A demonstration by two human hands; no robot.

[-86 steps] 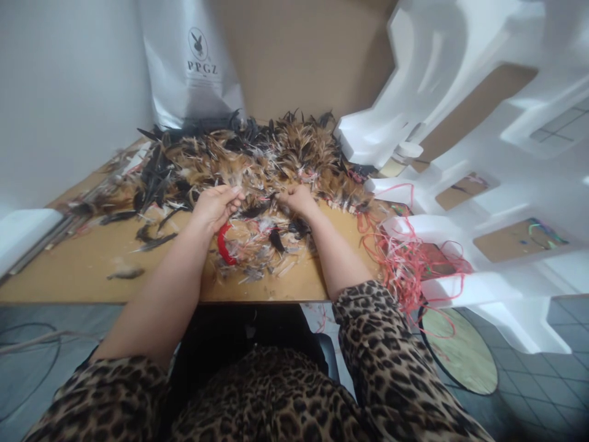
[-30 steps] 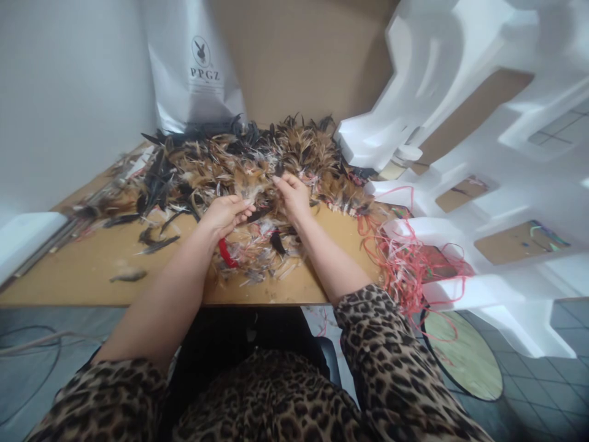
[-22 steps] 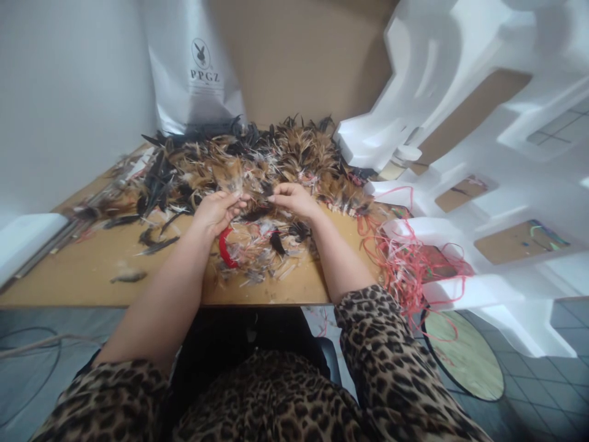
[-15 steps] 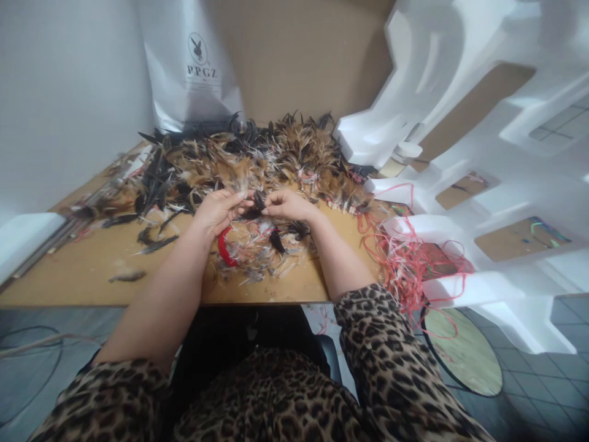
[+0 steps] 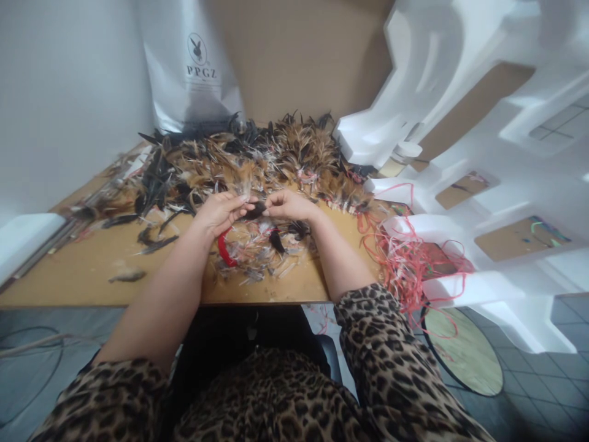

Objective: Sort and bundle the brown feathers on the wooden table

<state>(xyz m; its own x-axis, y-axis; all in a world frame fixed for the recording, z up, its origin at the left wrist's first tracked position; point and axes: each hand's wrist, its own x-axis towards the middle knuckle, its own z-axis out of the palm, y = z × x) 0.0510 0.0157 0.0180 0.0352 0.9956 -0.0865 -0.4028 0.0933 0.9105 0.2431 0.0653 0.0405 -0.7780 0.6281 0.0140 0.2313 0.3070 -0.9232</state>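
My left hand [image 5: 221, 212] is closed in a pinch on a brown feather [image 5: 243, 186] with a pale lower end, which stands up from the fingertips. Close by on the other side, my right hand [image 5: 289, 204] pinches the right end of a small dark feather [image 5: 256, 211]. That dark feather lies between the two hands, near the left fingertips; its far end is partly hidden. Below the hands, a red band [image 5: 225, 248] curves beside a scatter of feather scraps and pale quills [image 5: 257, 261].
A heap of brown and black feathers [image 5: 294, 147] spreads behind my hands on the tan table [image 5: 83, 270]. Tangled pink ribbon [image 5: 405, 264] hangs over the right side by white foam packing [image 5: 497, 184]. A silver bag [image 5: 197, 92] stands behind. Thin rods [image 5: 41, 245] lie left.
The dark feather between my hands has dropped slightly from a more upright pose to a flatter one. My right fingertips have shifted a little; the left hand is nearly still.
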